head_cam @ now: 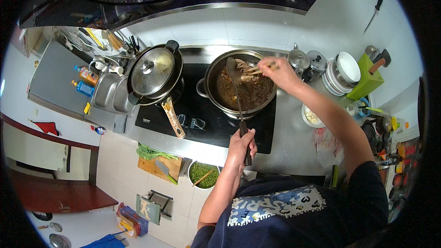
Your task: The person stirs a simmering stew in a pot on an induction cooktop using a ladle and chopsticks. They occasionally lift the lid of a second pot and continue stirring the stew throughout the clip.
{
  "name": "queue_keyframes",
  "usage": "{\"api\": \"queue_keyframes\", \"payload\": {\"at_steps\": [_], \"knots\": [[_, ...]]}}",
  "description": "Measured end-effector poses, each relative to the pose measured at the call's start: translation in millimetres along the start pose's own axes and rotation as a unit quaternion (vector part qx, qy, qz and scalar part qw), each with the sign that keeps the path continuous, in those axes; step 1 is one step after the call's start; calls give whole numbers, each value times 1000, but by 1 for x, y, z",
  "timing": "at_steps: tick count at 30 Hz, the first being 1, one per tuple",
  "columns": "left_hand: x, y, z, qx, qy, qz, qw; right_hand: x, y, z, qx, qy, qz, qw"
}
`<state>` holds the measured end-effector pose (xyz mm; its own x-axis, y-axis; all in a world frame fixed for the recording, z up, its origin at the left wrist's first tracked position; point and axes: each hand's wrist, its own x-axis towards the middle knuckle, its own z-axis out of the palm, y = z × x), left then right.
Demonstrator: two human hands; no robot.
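Observation:
My left hand (239, 147) grips the dark handle of a long metal spatula or ladle (237, 98), whose head rests inside a wide steel pot (207, 82). Brown broth (253, 98) fills much of the pot. Over its far right rim, my right hand (279, 73) holds a pair of wooden chopsticks (254, 71). Their tips reach pieces of meat (245, 76) beside the utensil's head. Whether the chopsticks pinch a piece cannot be made out. The pot sits on a black glass cooktop (220, 129).
To the left, a frying pan (173, 119) bears a lidded pan (153, 70). A double sink (105, 89) lies beyond. At right stand a bowl of garlic (311, 116), stacked plates (329, 77) and a green knife block (367, 77). Below are a cutting board with a knife (162, 168) and a bowl of chopped greens (204, 174).

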<state>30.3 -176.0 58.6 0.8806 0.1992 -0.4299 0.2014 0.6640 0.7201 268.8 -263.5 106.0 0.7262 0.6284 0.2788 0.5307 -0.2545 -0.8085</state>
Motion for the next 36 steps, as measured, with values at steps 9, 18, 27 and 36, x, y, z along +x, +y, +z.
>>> {"api": "queue_keyframes", "payload": {"at_steps": [9, 18, 27, 36], "knots": [[5, 0, 9, 0, 10, -6, 1000, -39, -17, 13, -269, -114, -315, 903], [8, -2, 11, -6, 17, -12, 1000, -47, 2, 16, -313, -175, -356, 863], [7, -5, 11, -3, 23, -4, 1000, -27, 2, 26, -232, -65, -267, 933], [8, -8, 6, -7, 23, 8, 1000, 31, 26, -6, 109, 43, 114, 987]]}}
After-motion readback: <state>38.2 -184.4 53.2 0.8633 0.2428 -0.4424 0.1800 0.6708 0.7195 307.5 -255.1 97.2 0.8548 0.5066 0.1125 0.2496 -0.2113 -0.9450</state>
